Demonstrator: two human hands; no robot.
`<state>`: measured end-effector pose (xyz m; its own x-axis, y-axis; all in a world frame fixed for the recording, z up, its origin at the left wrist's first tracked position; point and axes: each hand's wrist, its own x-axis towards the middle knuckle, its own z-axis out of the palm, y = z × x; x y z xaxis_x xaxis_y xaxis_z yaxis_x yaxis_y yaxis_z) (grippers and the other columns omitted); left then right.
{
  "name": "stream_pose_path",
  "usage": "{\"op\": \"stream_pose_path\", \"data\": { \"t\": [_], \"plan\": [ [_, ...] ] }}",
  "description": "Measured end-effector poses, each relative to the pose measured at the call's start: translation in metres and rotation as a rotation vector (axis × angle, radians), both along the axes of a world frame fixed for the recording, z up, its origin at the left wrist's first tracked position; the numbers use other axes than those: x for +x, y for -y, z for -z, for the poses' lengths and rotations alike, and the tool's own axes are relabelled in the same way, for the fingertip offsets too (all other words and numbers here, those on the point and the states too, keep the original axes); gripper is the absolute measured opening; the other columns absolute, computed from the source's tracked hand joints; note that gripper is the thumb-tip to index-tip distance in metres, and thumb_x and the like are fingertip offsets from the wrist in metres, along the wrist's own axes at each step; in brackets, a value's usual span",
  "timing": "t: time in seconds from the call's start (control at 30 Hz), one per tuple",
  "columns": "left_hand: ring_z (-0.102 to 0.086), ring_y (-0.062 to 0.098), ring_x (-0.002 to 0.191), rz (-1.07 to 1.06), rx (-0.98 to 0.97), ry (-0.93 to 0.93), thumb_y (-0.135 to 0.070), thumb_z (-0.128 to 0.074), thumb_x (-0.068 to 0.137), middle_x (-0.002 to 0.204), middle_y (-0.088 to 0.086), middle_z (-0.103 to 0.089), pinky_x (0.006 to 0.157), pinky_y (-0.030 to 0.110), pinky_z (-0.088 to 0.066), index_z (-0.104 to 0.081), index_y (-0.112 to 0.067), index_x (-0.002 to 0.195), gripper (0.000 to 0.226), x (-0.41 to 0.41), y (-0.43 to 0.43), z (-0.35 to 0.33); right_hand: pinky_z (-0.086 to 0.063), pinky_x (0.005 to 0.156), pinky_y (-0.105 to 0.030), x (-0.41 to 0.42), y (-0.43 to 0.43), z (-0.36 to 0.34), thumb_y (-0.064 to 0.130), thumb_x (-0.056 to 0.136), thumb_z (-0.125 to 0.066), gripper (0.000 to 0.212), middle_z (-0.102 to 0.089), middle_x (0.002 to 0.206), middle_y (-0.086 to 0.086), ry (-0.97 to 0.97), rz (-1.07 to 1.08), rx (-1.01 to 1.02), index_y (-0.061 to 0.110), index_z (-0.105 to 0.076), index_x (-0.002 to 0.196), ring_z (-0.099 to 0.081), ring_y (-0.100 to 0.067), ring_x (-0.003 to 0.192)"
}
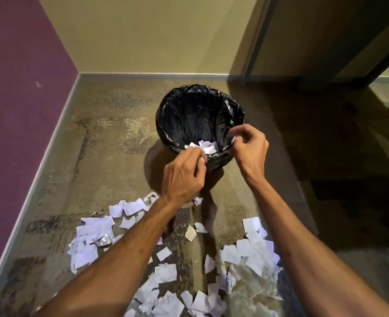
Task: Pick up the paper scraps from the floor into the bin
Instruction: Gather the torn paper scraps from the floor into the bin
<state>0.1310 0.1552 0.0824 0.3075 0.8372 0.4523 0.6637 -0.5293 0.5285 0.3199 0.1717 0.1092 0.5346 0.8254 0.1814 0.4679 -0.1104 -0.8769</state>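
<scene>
Hands (214,161) over black-lined bin (182,110), paper scraps (93,239) on floor (120,138)

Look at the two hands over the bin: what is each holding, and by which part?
The left hand pinches white paper scraps at their near edge with its fingertips. The right hand has curled fingers at the bin rim; whether it holds anything cannot be told.
</scene>
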Motion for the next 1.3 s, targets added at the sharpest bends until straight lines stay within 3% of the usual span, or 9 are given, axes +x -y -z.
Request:
{"op": "stream_pose_path", "data": {
  "t": [0.2,0.33,0.47,0.53,0.63,0.77,0.93,1.07,1.3],
  "plan": [
    [-0.060,0.016,0.084,0.182,-0.211,-0.184,-0.030,-0.051,0.099,0.092,-0.005,-0.062,0.069,0.038,-0.054,-0.062,-0.022,0.099,0.013,0.003,0.067,0.095,-0.053,0.067,-0.032,0.033,0.091,0.086,0.007,0.085,-0.053,0.026,-0.075,0.086,0.006,0.045,0.144,-0.277,0.025,-0.073,0.085,-0.065,-0.018,0.072],
    [-0.049,0.022,0.129,0.118,-0.513,-0.404,-0.054,-0.050,0.095,0.144,-0.002,-0.053,0.103,0.045,-0.051,-0.056,-0.030,0.137,0.049,0.013,0.073,0.149,-0.060,0.088,-0.042,0.061,0.152,0.152,0.019,0.093,-0.066,0.023,-0.072,0.121,-0.011,0.244,0.114,-0.828,0.024,-0.072,0.114,-0.069,-0.033,0.104],
    [-0.009,0.034,0.161,0.414,-0.688,-0.649,-0.078,-0.057,0.085,0.177,-0.002,-0.003,0.124,0.069,-0.021,-0.010,-0.045,0.164,0.098,0.037,0.097,0.180,-0.039,0.120,-0.055,0.072,0.206,0.190,0.051,0.089,-0.082,0.098,-0.035,0.165,-0.022,0.117,0.046,-1.256,0.023,-0.027,0.165,-0.041,-0.045,0.150],
    [-0.006,0.036,0.162,0.550,-0.670,-0.732,-0.083,-0.061,0.081,0.178,-0.001,0.006,0.125,0.071,-0.018,0.000,-0.045,0.165,0.110,0.056,0.119,0.184,-0.031,0.124,-0.059,0.074,0.224,0.202,0.060,0.076,-0.090,0.133,-0.013,0.174,-0.021,0.034,-0.080,-1.330,0.024,-0.003,0.170,-0.025,-0.047,0.158],
    [-0.007,0.036,0.163,0.576,-0.710,-0.749,-0.079,-0.069,0.080,0.178,0.000,0.008,0.121,0.068,-0.025,0.008,-0.044,0.165,0.121,0.079,0.149,0.193,-0.030,0.124,-0.060,0.070,0.245,0.219,0.060,0.070,-0.093,0.149,0.007,0.175,-0.016,0.126,-0.240,-1.402,0.033,0.017,0.167,-0.016,-0.047,0.160],
    [-0.023,0.036,0.156,0.495,-0.634,-0.837,-0.058,-0.081,0.083,0.174,0.006,-0.008,0.114,0.057,-0.040,0.004,-0.038,0.166,0.120,0.088,0.176,0.207,-0.040,0.121,-0.058,0.058,0.260,0.230,0.069,0.075,-0.083,0.136,0.002,0.174,-0.015,0.378,-0.221,-1.325,0.038,0.013,0.165,-0.024,-0.043,0.157],
    [-0.034,0.035,0.146,0.428,-0.651,-0.764,-0.032,-0.085,0.086,0.162,0.009,-0.025,0.097,0.049,-0.056,-0.022,-0.035,0.157,0.095,0.088,0.184,0.209,-0.054,0.103,-0.049,0.048,0.263,0.232,0.069,0.075,-0.083,0.119,-0.026,0.157,-0.015,0.367,-0.197,-1.168,0.044,-0.008,0.163,-0.054,-0.042,0.134],
    [-0.049,0.034,0.135,0.388,-0.677,-0.691,-0.006,-0.079,0.084,0.152,0.009,-0.042,0.096,0.045,-0.056,-0.040,-0.026,0.148,0.078,0.083,0.186,0.207,-0.055,0.105,-0.043,0.044,0.268,0.233,0.038,0.084,-0.087,0.089,-0.042,0.153,-0.012,0.348,-0.267,-1.057,0.044,-0.032,0.154,-0.061,-0.035,0.125],
    [-0.067,0.020,0.115,0.255,-0.678,-0.566,0.008,-0.069,0.090,0.137,0.001,-0.066,0.093,0.033,-0.061,-0.064,-0.026,0.136,0.058,0.057,0.169,0.215,-0.065,0.086,-0.034,0.049,0.268,0.226,0.022,0.095,-0.079,0.044,-0.071,0.122,-0.003,0.298,-0.283,-0.949,0.033,-0.059,0.132,-0.070,-0.017,0.098]
  ]
}}
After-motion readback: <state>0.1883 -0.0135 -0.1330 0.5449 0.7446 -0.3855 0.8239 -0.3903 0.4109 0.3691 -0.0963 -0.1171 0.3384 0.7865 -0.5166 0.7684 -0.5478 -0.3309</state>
